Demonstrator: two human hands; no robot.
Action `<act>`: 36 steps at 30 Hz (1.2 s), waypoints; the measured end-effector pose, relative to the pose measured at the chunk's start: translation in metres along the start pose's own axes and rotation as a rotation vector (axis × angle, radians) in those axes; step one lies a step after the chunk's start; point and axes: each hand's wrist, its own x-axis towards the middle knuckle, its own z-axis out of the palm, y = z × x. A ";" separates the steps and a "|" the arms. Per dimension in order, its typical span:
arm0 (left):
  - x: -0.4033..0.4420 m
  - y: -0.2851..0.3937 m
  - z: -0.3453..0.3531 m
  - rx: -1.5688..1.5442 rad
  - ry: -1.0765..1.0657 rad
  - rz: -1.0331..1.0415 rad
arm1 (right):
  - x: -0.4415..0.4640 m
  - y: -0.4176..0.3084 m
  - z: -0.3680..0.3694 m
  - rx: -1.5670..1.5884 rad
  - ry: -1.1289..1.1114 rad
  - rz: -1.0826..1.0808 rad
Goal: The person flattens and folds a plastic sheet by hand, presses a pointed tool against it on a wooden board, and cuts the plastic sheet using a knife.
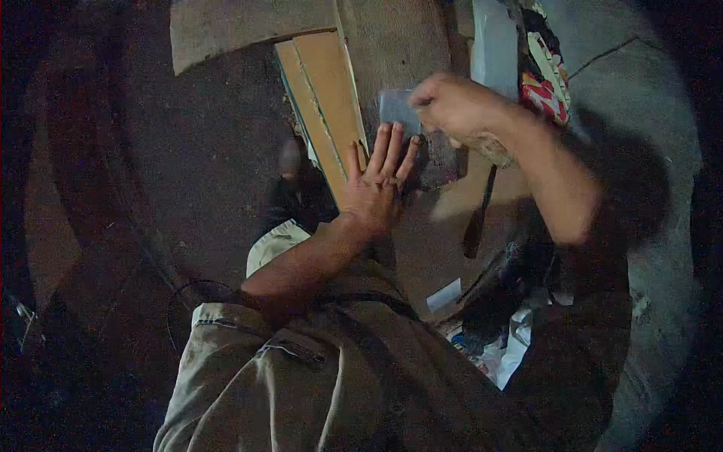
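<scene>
Fingers of the left hand (370, 197) lie spread, two tips touching the near edge of a grey rectangular piece (395, 105) that sits straight ahead of them on a worn board (399, 45). The right hand (456, 109), curled and blurred, overlaps its right side; whether it pinches anything, I cannot tell. The piece's long axis is unclear. A tan strip (325, 98) slants along the left, a dark slender tool (474, 230) below the right wrist.

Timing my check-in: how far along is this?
Looks done: the pale square piece is laid on the brown board. In hand: the left hand spreads at its near edge; the right hand, blurred, is beside it. Remaining: probably work on this piece; how much isn't visible.
</scene>
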 end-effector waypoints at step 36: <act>-0.006 -0.025 -0.036 -0.567 0.348 -0.082 | -0.030 0.043 0.106 0.433 0.645 -0.324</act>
